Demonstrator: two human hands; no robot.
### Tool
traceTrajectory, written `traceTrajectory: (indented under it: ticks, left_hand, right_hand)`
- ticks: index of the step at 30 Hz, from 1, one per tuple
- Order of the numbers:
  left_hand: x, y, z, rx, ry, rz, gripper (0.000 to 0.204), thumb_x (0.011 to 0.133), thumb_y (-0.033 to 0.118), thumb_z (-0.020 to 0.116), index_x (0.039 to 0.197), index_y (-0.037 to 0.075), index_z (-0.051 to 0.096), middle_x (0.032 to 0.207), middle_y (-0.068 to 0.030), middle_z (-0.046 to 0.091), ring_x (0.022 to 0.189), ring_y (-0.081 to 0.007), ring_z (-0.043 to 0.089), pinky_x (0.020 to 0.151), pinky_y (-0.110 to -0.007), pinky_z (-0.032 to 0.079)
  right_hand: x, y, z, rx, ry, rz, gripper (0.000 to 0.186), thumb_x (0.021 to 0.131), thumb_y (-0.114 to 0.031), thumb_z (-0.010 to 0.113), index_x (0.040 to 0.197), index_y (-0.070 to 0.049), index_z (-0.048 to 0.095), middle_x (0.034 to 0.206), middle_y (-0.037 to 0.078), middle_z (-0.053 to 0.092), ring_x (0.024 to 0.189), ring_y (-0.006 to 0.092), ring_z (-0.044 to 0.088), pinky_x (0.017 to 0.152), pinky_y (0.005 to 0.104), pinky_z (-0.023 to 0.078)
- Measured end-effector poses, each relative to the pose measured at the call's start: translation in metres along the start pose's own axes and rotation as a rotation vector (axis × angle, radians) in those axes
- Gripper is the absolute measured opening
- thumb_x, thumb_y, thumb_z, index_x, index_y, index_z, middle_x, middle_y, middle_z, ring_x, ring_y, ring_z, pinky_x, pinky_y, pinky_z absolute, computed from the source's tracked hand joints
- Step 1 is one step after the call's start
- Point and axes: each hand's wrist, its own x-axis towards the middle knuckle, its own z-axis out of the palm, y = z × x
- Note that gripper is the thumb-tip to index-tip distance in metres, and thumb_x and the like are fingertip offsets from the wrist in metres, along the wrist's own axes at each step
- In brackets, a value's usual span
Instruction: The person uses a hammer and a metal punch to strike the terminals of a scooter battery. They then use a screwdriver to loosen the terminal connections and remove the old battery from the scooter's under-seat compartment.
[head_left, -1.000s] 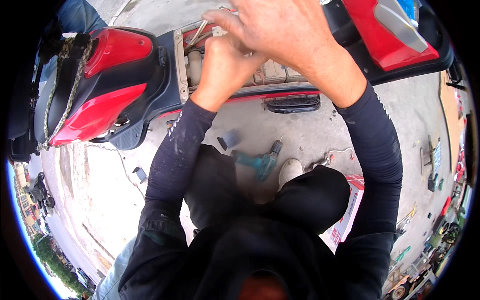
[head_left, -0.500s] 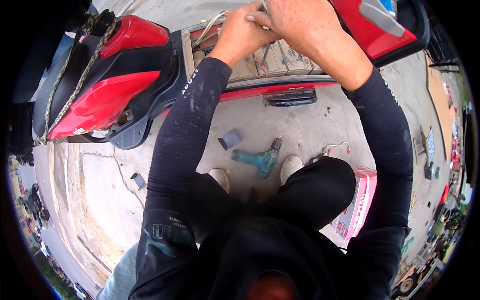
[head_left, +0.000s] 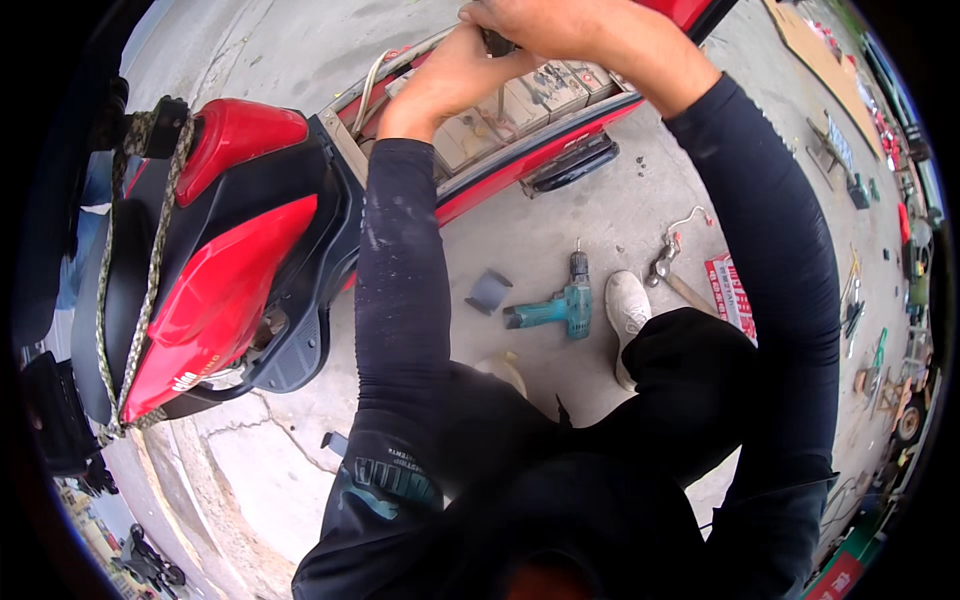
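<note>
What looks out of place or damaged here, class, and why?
The cordless drill and hammer lie loose on the concrete floor beside the right shoe, an odd place for tools. The floor is cracked at lower left. Under the left hand and right hand, the red scooter's compartment stands uncovered.

- Red scooter panel (head_left: 240, 290), left: short line of white lettering low on the side, paler gold lettering next to it, slanting upward.
- Black left sleeve (head_left: 425, 500), around the elbow: rows of small pale print, larger teal block letters below, partly lost in folds.
- Red-and-white box (head_left: 732, 297), right of the knee: light characters on red, running along the side, small.
- Green-and-red item (head_left: 838, 578), lower right rim: pale marks, too blurred to read.
</note>
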Motion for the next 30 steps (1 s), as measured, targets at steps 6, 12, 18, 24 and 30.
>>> traceTrajectory:
  ticks: [6,12,18,24,30]
  left_hand:
    - [0.014,-0.009,-0.001,-0.164,-0.007,0.042,0.041,0.087,0.022,0.083,0.116,-0.006,0.073,0.102,-0.0117,0.076,0.095,-0.0176,0.07,0.087,-0.03,0.054]
    - [0.006,-0.005,-0.006,-0.3,-0.075,-0.01,0.043,0.086,0.023,0.081,0.118,-0.004,0.069,0.102,-0.0093,0.077,0.099,-0.022,0.071,0.081,-0.033,0.054]
    - [0.012,0.003,-0.003,0.203,-0.038,0.032,0.035,0.093,0.021,0.073,0.119,-0.002,0.069,0.101,-0.0074,0.076,0.093,-0.0206,0.072,0.076,-0.032,0.055]
    - [0.003,0.033,-0.006,0.063,-0.119,-0.212,0.036,0.088,0.023,0.079,0.116,0.001,0.073,0.104,-0.0165,0.077,0.099,-0.0196,0.073,0.082,-0.038,0.056]
    - [0.01,0.074,0.006,0.612,-0.032,-0.333,0.049,0.084,0.03,0.081,0.119,-0.003,0.071,0.106,-0.0201,0.077,0.099,-0.0254,0.074,0.09,-0.037,0.055]
  right_hand:
    - [0.022,0.025,0.007,-0.005,-0.257,0.176,0.027,0.092,-0.022,0.059,0.096,-0.004,0.079,0.09,0.025,0.075,0.086,0.0396,0.074,0.073,0.0469,0.057]
    - [0.015,0.006,0.017,0.11,0.013,0.169,0.024,0.089,-0.013,0.061,0.099,0.002,0.076,0.096,0.026,0.075,0.093,0.0388,0.075,0.077,0.0476,0.059]
    - [0.008,-0.003,0.006,0.014,-0.037,0.203,0.036,0.097,-0.034,0.062,0.1,-0.003,0.078,0.097,0.019,0.076,0.087,0.0404,0.074,0.077,0.0492,0.058]
    - [-0.006,0.028,0.015,0.308,0.14,0.054,0.023,0.087,-0.02,0.069,0.087,0.003,0.074,0.089,0.027,0.072,0.087,0.042,0.073,0.074,0.0525,0.057]
    - [-0.029,0.027,0.024,0.1,0.383,-0.041,0.028,0.087,-0.027,0.07,0.088,0.001,0.076,0.086,0.023,0.073,0.085,0.0358,0.073,0.077,0.0485,0.058]
